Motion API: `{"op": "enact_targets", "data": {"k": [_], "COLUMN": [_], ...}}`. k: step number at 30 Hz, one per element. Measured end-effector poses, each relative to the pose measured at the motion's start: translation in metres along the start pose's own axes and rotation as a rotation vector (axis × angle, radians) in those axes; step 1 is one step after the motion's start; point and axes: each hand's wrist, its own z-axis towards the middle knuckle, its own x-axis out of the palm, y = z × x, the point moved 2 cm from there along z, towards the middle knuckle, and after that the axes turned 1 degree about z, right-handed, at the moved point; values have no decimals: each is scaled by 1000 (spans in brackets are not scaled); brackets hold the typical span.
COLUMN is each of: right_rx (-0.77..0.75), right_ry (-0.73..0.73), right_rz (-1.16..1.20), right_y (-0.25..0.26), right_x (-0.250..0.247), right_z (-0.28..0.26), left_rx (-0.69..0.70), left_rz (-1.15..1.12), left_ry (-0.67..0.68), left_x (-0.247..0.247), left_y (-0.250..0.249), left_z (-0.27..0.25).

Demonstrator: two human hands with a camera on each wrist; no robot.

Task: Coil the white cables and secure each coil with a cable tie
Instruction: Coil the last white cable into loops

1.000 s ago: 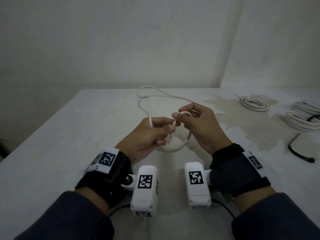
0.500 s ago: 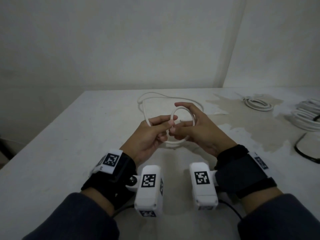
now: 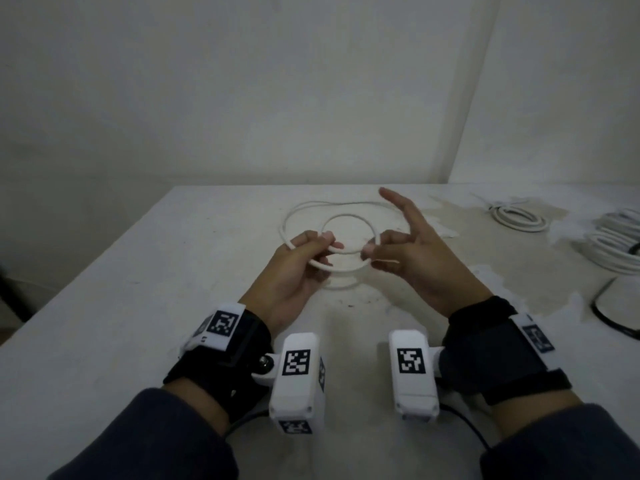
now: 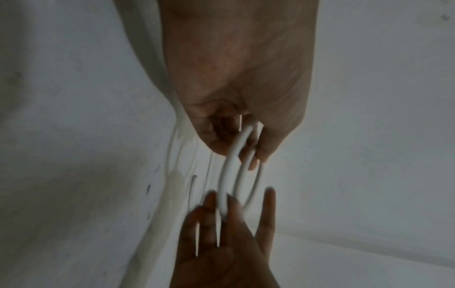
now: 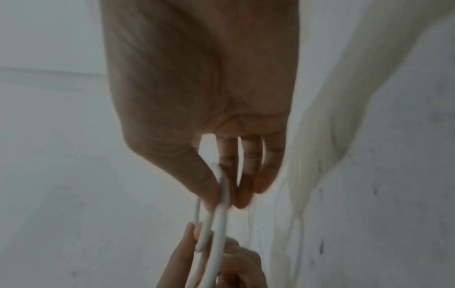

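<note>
Open table (image 3: pixel 145 306) surface to the left of left hand (image 3: pixel 294 271); slack white cable (image 3: pixel 346 203) looped across the far middle beyond right hand (image 3: pixel 415 258); far right blocked by a small cable coil (image 3: pixel 519 220), stacked cable coils (image 3: pixel 616 247) and a black cord (image 3: pixel 602 315)

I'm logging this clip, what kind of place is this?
Probably a bare workroom or recording setup, not a home. A worn, stained white table stands against blank walls, with only white cable coils on it.
</note>
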Motion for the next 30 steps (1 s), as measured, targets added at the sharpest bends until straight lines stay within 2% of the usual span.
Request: {"op": "enact_targets", "data": {"k": [3, 5, 7, 10, 13, 16, 18, 20, 24, 30], "right_rx": [7, 66, 134, 214, 209, 172, 184, 192, 138, 85], "right_ry": [-124, -153, -111, -48, -80, -159, -177, -169, -147, -76], "right_rz": [248, 455, 567, 538, 610, 743, 720, 618, 415, 95], "right_y": [-1, -5, -8, -9, -10, -14, -14, -12, -8, -6], "right_x": [-6, -1, 9, 20, 23, 21, 21, 23, 25, 23], "right_z": [2, 3, 3, 1, 2, 7, 7, 6, 3, -3], "left_rx": [-80, -77, -40, -13, -13, -11, 17, 53, 94, 120], "left_rz": [-30, -45, -59, -63, -5, -52, -76, -34, 17, 292], "left_ry": [117, 164, 184, 199, 179, 31, -87, -116, -81, 21], "left_x": [6, 10, 12, 12, 12, 7, 2, 4, 10, 13], "left_y": [3, 3, 2, 1, 2, 4, 5, 5, 3, 1], "left_z": [-4, -7, -9, -11, -11, -6, -2, -3, -6, -10]}}
